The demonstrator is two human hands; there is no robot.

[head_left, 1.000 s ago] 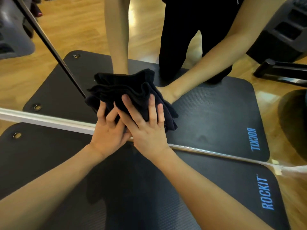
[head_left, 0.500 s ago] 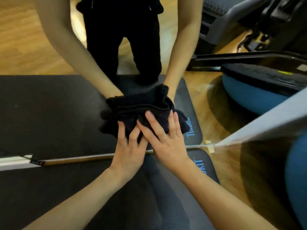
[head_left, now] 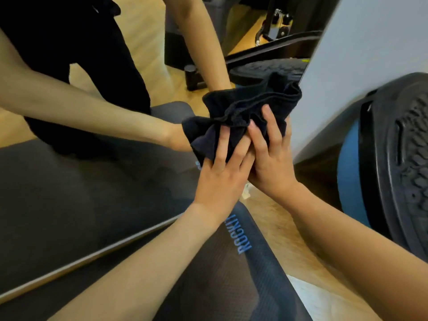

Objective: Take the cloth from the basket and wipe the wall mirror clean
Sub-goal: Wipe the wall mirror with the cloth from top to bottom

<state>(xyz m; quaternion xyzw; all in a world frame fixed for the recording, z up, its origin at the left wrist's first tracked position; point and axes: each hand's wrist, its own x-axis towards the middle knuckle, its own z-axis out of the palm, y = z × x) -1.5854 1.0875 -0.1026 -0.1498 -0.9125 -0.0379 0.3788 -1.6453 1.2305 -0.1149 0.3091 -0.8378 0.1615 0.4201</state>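
From the head view, both hands press a bunched black cloth (head_left: 240, 112) flat against the wall mirror (head_left: 69, 181), low down near its right edge. The left hand (head_left: 222, 179) lies with its fingers (head_left: 221, 147) stretched out and spread over the lower left part of the cloth; it pushes on the fabric and does not curl round it. The right hand (head_left: 271, 158) sits just beside it, touching it, with its fingers straight and pointing up over the cloth's middle; whether the thumb tucks round the cloth's right edge cannot be told. The left hand's fingers partly overlap the right hand's.

The cloth is crumpled into folds, its upper rim standing up above the fingertips and its right end reaching the white wall (head_left: 370, 54) that borders the mirror. In the glass appear the reflected forearms meeting the cloth from the far side, along with dark trousers and wooden flooring.

Below the mirror's silver bottom edge (head_left: 97, 253) a dark exercise mat (head_left: 231, 286) lies on the wooden floor (head_left: 278, 223), with blue lettering near its corner. To the right, against the wall, stands a balance trainer (head_left: 398, 163) on its side, its black ridged base facing outward and its blue dome toward the wall. A white patch shows on the floor near the bottom of the picture, too blurred to identify.
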